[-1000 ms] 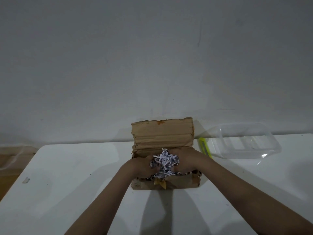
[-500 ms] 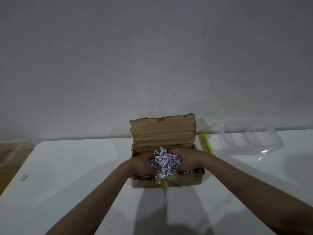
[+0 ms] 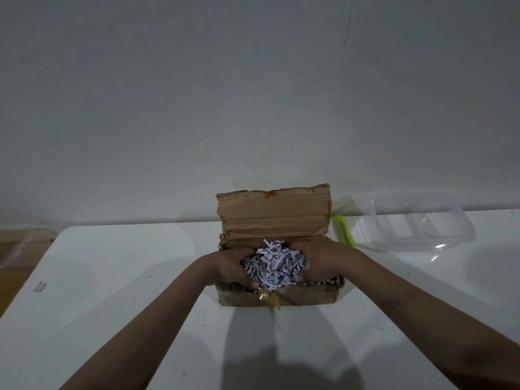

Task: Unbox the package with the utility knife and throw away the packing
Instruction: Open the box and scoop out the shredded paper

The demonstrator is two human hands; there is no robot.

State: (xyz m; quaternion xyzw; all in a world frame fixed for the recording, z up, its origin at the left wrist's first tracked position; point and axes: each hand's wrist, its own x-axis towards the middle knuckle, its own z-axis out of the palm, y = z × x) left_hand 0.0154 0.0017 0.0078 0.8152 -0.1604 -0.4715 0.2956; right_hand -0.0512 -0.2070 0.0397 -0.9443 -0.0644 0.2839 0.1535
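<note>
A brown cardboard box [image 3: 306,298] stands open in the middle of the white table, its lid [image 3: 274,213] folded up at the back. A clump of white and dark shredded paper [image 3: 274,264] is pressed between my left hand [image 3: 229,267] and my right hand [image 3: 323,260], just above the box's opening. More shreds lie inside the box at the right. A gold ribbon bit [image 3: 264,297] hangs on the box's front wall. The yellow-green utility knife [image 3: 343,230] lies on the table to the right of the box.
A clear plastic container [image 3: 410,220] sits at the back right, beside the knife. The white table [image 3: 112,291] ends at a grey wall behind and at a rounded left corner, with a wooden floor beyond. A small scrap [image 3: 39,286] lies near the left edge.
Both hands have gathered the shredded paper tighter and lifted the clump slightly out of the box. The view has shifted a little.
</note>
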